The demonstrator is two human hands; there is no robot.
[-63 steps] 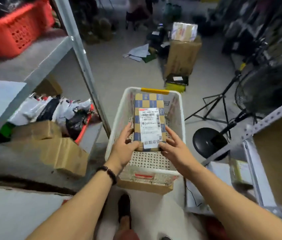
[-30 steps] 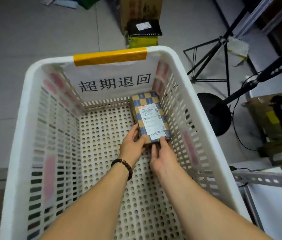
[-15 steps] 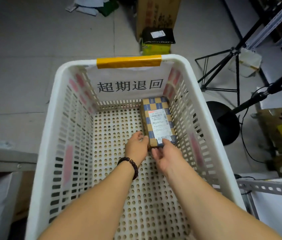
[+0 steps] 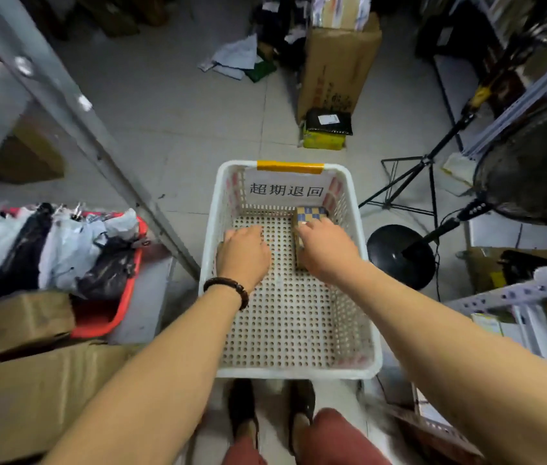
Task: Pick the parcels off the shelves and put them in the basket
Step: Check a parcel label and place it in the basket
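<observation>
The near half of the parcel [image 4: 312, 212] is hidden under the right hand [image 4: 327, 251]. Only its far end, checked in blue and yellow, and a strip of its left side are seen, and its top face is mostly covered. Both hands are slightly blurred. The undersides of the right fingers are not shown, so it cannot be told whether that hand touches or grips the parcel.

The parcel is laid flat on the floor of the basket [image 4: 292, 373], in the far right corner, just beside the right wall. Its long axis is run from the near side toward the far wall, where a printed sign [image 4: 287, 189] is fixed.

The left hand [image 4: 245, 255] is held over the basket floor, left of the parcel and apart from it. Its fingers are loosely curled and nothing is held.
</observation>
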